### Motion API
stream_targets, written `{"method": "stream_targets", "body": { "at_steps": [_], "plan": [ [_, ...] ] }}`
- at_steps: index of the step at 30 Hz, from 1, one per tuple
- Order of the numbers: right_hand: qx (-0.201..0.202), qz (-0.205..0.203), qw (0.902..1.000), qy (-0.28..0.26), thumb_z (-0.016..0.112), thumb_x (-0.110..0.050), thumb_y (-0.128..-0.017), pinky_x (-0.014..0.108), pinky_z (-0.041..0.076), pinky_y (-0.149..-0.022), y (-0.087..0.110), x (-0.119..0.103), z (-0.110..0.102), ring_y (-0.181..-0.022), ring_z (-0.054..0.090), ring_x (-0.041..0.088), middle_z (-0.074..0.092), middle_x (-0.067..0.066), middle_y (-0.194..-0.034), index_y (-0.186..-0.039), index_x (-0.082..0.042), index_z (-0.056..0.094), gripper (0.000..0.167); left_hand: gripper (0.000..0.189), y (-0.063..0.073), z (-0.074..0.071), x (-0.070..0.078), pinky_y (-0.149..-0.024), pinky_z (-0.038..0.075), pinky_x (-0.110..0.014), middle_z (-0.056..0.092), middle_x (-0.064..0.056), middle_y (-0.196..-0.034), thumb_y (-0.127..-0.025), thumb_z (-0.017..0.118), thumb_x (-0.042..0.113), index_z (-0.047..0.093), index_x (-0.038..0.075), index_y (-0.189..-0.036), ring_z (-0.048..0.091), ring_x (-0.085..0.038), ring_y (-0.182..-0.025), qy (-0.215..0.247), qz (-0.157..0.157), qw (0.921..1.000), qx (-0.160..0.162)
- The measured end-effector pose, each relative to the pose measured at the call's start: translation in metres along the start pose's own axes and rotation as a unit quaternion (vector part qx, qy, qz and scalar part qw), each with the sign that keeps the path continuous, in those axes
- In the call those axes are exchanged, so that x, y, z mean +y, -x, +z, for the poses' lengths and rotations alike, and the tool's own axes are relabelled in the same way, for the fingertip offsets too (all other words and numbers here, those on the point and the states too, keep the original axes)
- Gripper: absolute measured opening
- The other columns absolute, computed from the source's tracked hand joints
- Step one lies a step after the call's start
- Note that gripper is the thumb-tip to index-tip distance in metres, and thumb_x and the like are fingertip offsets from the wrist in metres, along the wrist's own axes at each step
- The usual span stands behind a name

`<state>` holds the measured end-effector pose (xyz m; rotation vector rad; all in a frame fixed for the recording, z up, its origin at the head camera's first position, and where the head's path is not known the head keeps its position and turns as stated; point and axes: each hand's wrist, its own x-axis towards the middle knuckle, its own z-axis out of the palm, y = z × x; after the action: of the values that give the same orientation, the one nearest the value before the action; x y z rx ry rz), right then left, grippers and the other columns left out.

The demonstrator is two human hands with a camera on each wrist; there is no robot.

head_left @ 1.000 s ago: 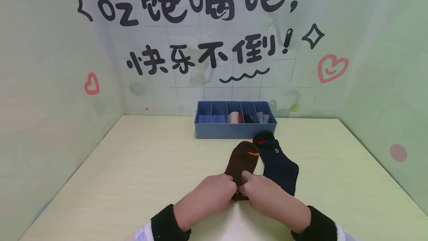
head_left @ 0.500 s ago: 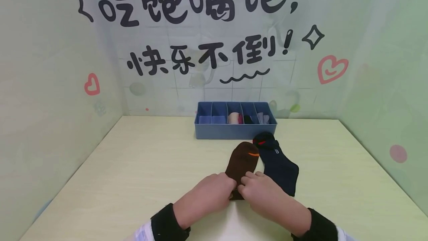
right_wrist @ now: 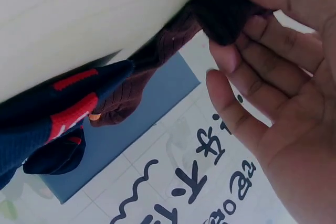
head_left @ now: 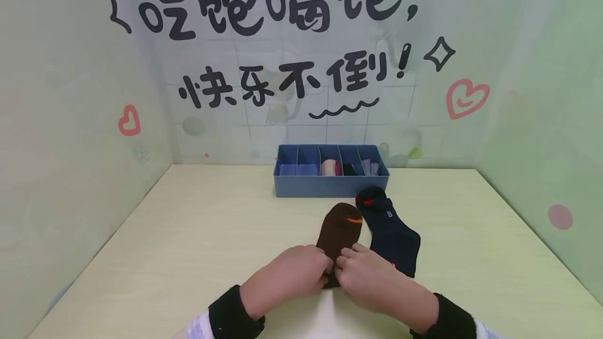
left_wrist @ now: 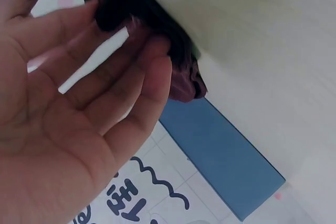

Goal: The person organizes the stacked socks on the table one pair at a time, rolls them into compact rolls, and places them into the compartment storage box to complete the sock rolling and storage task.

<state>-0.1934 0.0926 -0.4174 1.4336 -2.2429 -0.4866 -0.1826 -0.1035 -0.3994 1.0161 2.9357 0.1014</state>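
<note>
A person's two bare hands meet over a pale wooden table [head_left: 212, 234], seen from above. Between them lies a dark brown sock [head_left: 340, 229], its toe, marked by a short orange stripe, pointing away toward a blue divided organizer box [head_left: 325, 187]. The left hand [head_left: 303, 272] and the right hand [head_left: 361, 278] each pinch the near, cuff end; in the wrist views, fabric is caught between thumb and fingers on both sides. Whether one sock or a stacked pair lies there cannot be told.

Just to the right lies a navy sock [head_left: 395, 245] with red marks, its black far end close against the box. In the box's third compartment stands a pale roll [head_left: 328, 167]; a black bundle [head_left: 349, 170] and grey bundles [head_left: 369, 167] fill the next two.

The likeliest trouble is an uneven hold: if one hand pulls harder or lifts higher, the cuff could skew or twist. Should the fingertips catch only part of the fabric, the rest could slip out and bunch. The right hand is so near the navy sock that a sideways sweep might drag it out of place.
</note>
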Motion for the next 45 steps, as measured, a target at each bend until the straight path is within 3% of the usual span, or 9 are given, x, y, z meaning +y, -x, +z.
{"method": "stream_targets", "body": {
  "at_steps": [5,11,15,19,23,27,33,41,45],
  "plan": [
    [-0.039,0.001,0.9948,-0.094,0.083,-0.029,-0.085,0.024,0.038,-0.072,0.0,0.004,-0.003,-0.074,0.05,0.008,0.064,-0.011,-0.078,-0.086,-0.022,0.076,0.01,0.03,0.001,-0.004,-0.002,-0.053,0.03,-0.02,0.042,0.01,-0.059,-0.095,0.078,0.019,0.058,0.019,-0.072,0.038,-0.005,-0.054,0.066,0.001,0.9963,-0.055],
    [-0.075,0.034,0.977,-0.197,0.079,-0.022,-0.089,0.021,0.031,-0.068,0.003,0.007,-0.006,-0.078,0.042,0.006,0.056,-0.012,-0.084,-0.1,-0.025,0.079,0.012,0.038,0.003,-0.011,0.005,-0.057,0.031,-0.021,0.037,0.011,-0.057,-0.092,0.083,0.022,0.052,0.02,-0.069,0.038,-0.005,-0.054,0.047,0.02,0.9965,-0.067],
    [-0.064,0.035,0.9794,-0.188,0.078,-0.021,-0.092,0.02,0.027,-0.064,0.004,0.008,-0.007,-0.078,0.035,0.008,0.049,-0.008,-0.085,-0.104,-0.026,0.08,0.012,0.039,0.005,-0.011,0.01,-0.059,0.033,-0.022,0.039,0.009,-0.059,-0.09,0.085,0.024,0.054,0.019,-0.065,0.039,-0.006,-0.057,0.004,0.02,0.9978,-0.062],
    [-0.048,0.021,0.9825,-0.179,0.08,-0.018,-0.093,0.018,0.033,-0.065,0.002,0.007,-0.007,-0.073,0.037,0.008,0.054,-0.007,-0.08,-0.1,-0.023,0.08,0.008,0.02,0.006,-0.008,0.014,-0.061,0.041,-0.022,0.053,0.007,-0.076,-0.087,0.088,0.031,0.072,0.02,-0.081,0.046,-0.008,-0.065,-0.038,0.005,0.9979,-0.052],
    [-0.043,0.015,0.986,-0.16,0.083,-0.016,-0.089,0.018,0.042,-0.068,0.002,0.005,-0.008,-0.072,0.045,0.008,0.059,-0.007,-0.078,-0.094,-0.019,0.079,0.007,0.019,0.006,-0.005,0.016,-0.06,0.046,-0.025,0.056,0.004,-0.087,-0.084,0.089,0.036,0.078,0.021,-0.088,0.051,-0.011,-0.072,-0.066,-0.014,0.997,-0.037],
    [-0.04,0.028,0.9884,-0.144,0.084,-0.014,-0.086,0.02,0.045,-0.064,0.002,0.002,-0.01,-0.069,0.049,0.008,0.059,-0.007,-0.075,-0.086,-0.017,0.074,0.011,0.018,0.006,-0.003,0.015,-0.057,0.045,-0.027,0.055,0.004,-0.087,-0.084,0.087,0.032,0.075,0.019,-0.081,0.052,-0.012,-0.072,-0.066,-0.019,0.9973,-0.027],
    [-0.019,0.024,0.9939,-0.106,0.084,-0.017,-0.085,0.021,0.042,-0.06,0.001,-0.001,-0.009,-0.067,0.049,0.009,0.058,-0.007,-0.072,-0.08,-0.02,0.073,0.012,0.027,0.005,-0.004,0.009,-0.056,0.038,-0.025,0.054,0.006,-0.075,-0.091,0.079,0.023,0.062,0.02,-0.07,0.044,-0.009,-0.063,-0.035,-0.016,0.9983,-0.044],
    [-0.048,0.018,0.9937,-0.099,0.083,-0.024,-0.089,0.022,0.04,-0.066,0.0,-0.002,-0.01,-0.072,0.045,0.011,0.06,-0.004,-0.079,-0.089,-0.018,0.076,0.009,0.025,0.004,-0.004,0.006,-0.055,0.039,-0.027,0.056,0.004,-0.072,-0.101,0.069,0.021,0.065,0.018,-0.076,0.044,-0.011,-0.06,-0.06,0.002,0.9966,-0.057],
    [-0.065,0.02,0.9923,-0.104,0.082,-0.02,-0.09,0.021,0.045,-0.068,0.0,-0.003,-0.009,-0.075,0.046,0.011,0.063,-0.002,-0.085,-0.095,-0.015,0.076,0.009,0.021,0.003,-0.004,0.003,-0.054,0.035,-0.025,0.051,0.003,-0.067,-0.102,0.066,0.015,0.06,0.016,-0.082,0.043,-0.012,-0.057,-0.023,0.004,0.9982,-0.055]
  ]
}}
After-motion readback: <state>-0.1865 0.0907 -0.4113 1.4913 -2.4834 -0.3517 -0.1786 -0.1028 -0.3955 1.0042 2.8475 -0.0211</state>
